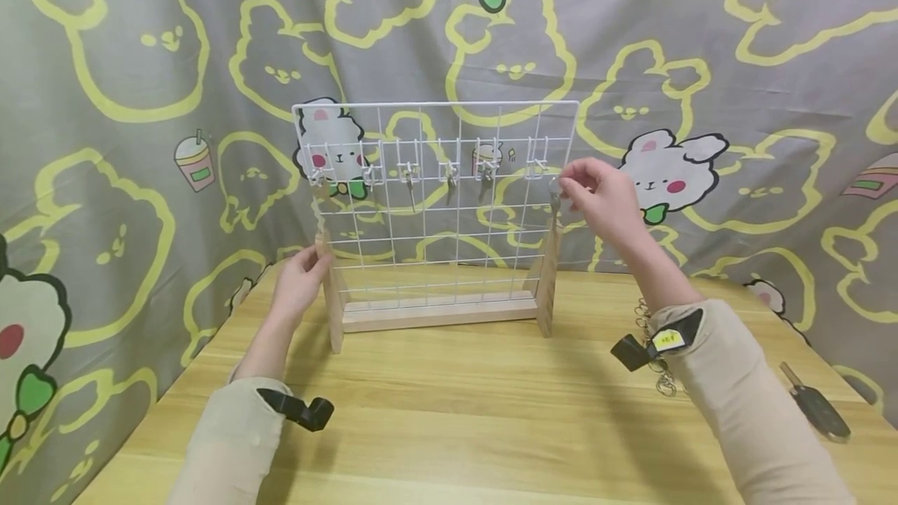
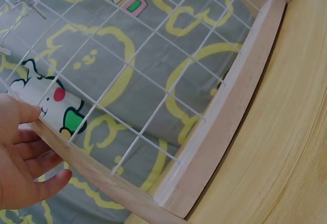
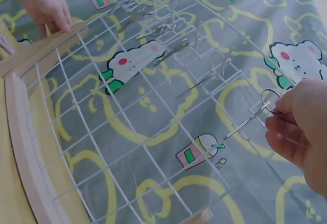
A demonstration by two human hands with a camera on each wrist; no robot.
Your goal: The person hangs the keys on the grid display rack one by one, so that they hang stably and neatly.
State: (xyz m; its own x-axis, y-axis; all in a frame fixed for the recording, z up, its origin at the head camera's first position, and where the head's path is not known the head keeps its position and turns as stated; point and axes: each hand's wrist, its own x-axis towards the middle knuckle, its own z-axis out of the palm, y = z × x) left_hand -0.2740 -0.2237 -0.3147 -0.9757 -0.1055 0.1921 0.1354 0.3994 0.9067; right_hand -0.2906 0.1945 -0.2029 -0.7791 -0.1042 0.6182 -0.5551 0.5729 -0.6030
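Observation:
A white wire grid rack [image 1: 435, 104] stands upright in a wooden base [image 1: 442, 316] on the table. Its left wooden upright [image 1: 334, 310] is held near the top by my left hand [image 1: 298, 283], thumb on one side and fingers on the other. My right hand [image 1: 606, 201] pinches a split ring [image 3: 269, 101] from which a metal key [image 3: 244, 123] dangles, just beside the rack's right edge. The rightmost hook [image 1: 537, 168] on the grid is close to that key. Several other hooks along the same row bear hanging keys [image 1: 451, 175].
Right of the rack, several metal rings [image 1: 666, 386] lie on the wooden table [image 1: 435, 411], partly hidden by my right forearm. Farther right lies a black car key [image 1: 819, 411]. A grey patterned curtain [image 1: 407, 22] hangs close behind the rack and around the table.

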